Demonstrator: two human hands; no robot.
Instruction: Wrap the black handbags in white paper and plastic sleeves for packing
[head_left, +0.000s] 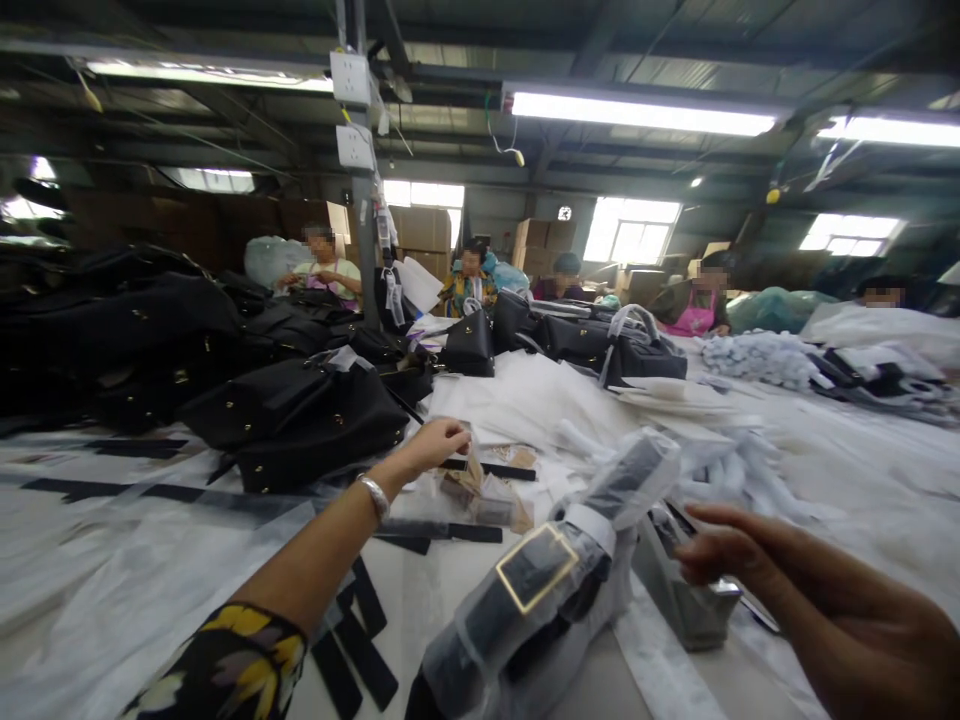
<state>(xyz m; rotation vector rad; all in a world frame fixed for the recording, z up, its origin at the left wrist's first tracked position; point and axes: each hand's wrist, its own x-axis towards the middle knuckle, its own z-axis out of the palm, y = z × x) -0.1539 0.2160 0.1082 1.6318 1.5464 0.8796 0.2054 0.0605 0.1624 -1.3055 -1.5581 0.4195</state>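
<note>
so the big thing in the middle here is the buckle bundle (536,570), a dark strap piece with a gold square buckle, wrapped in cloudy plastic, lying tilted on the table (112,560) with its top end pointing up and away, and I'll place everything else off that. The left hand (433,443) is stretched out well beyond the bundle and to its left, fingers curled down on the small packets (480,495) of clear film and brown paper. Honestly I can't tell if it has actually pinched one or is just resting on top, since the fingertips are hidden. The right hand (739,560) hangs just to the right of the bundle, fingers loose and spread, holding nothing and not touching the plastic as far as I can see. What I'd worry about: that long reach puts the forearm and the bracelet (373,495) low over the loose black straps (360,640) left of the bundle, so the bracelet could snag one and drag it along. The packets look light and slippery, so a sloppy pinch could lift two or scatter them. The bundle's wrap looks loose too, and a bump from the right hand could roll it into the grey piece (686,600) just right of it, or scuff the buckle. And the heap of black bags (300,420) behind and left of the bundle sits close to the packets and could slump over them
</note>
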